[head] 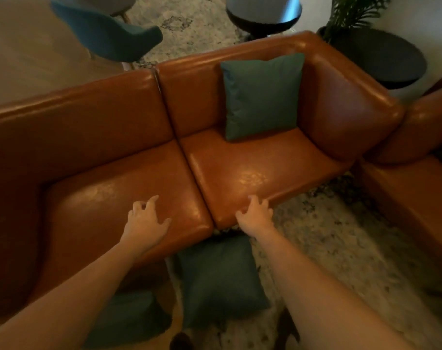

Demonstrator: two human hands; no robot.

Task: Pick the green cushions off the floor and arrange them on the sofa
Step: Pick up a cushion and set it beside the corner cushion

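Note:
One green cushion (pixel 261 96) leans upright against the backrest of the brown leather sofa (pixel 108 178), in its right corner. Two more green cushions lie on the floor below the sofa's front edge: one (pixel 221 279) between my arms and one (pixel 129 317) partly under my left forearm. My left hand (pixel 145 221) hovers over the left seat with fingers loosely curled, holding nothing. My right hand (pixel 255 213) is at the front edge of the right seat, fingers relaxed and empty.
A second brown sofa section (pixel 417 198) stands at the right. Behind the sofa are a teal chair (pixel 106 34), a dark round table (pixel 264 13), a potted plant (pixel 353 13) and a black round table (pixel 386 56). A patterned rug (pixel 328 238) covers the floor.

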